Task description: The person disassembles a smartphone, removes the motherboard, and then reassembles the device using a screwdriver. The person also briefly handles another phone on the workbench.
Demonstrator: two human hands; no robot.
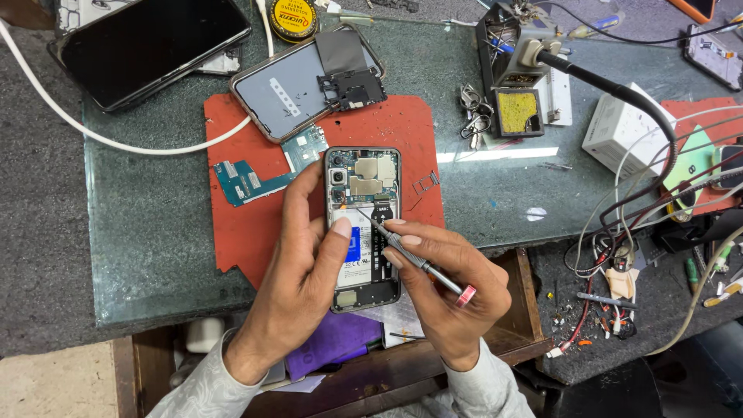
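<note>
Setting, as I see it from the head camera: a phone repair workbench. Evidence: glass-topped bench (147, 232) with red work mat (387, 131); soldering iron stand (515, 66) with yellow sponge; opened phone (362, 228), back removed; loose circuit board (248, 179); round flux tin (292, 18); tangled wires (619, 232); spare handsets.

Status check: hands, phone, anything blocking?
Left hand steadies opened phone. Right hand holds screwdriver, tip inside phone. Nothing blocking.
</note>
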